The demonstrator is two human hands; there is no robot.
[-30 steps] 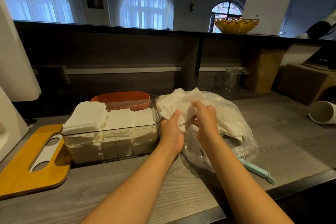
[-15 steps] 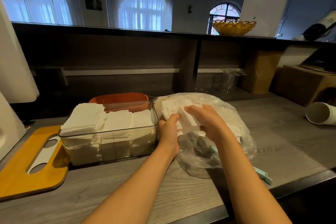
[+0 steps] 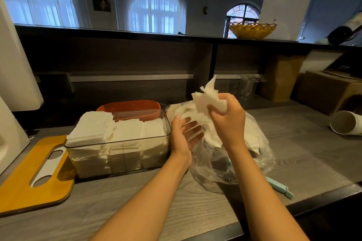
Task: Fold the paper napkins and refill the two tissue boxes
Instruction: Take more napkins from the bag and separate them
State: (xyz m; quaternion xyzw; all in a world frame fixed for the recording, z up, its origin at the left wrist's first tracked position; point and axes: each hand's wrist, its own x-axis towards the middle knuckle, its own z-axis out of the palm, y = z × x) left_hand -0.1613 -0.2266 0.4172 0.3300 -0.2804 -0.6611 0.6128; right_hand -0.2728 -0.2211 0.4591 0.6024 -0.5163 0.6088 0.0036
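I had the grey wooden counter (image 3: 293, 143) in front of me, and on its left stood the clear tissue box (image 3: 117, 154), already packed with three rows of folded white napkins, the leftmost row heaped above the rim. Behind it sat an orange tissue box (image 3: 128, 106); I could not tell how full it was. A yellow lid (image 3: 25, 178) with a slot lay flat at the near left. Just right of the clear box slumped the plastic bag (image 3: 231, 164) of loose napkins, with a pale green clip (image 3: 282, 191) on the counter at its near right edge.

My right hand (image 3: 228, 121) was raised over the bag, thumb and curled fingers pinching a crumpled napkin (image 3: 207, 99) well clear of the plastic. My left hand (image 3: 185, 133) sat lower, between box and bag, palm up and fingers spread fairly wide, holding nothing, though the fingertips seemed to touch the bag.

I judged the step to be freeing one sheet for folding. To do it well I would have laid the napkin across the open left palm, smoothed it flat, then matched its edges before creasing, so it would sit square with the stacks.
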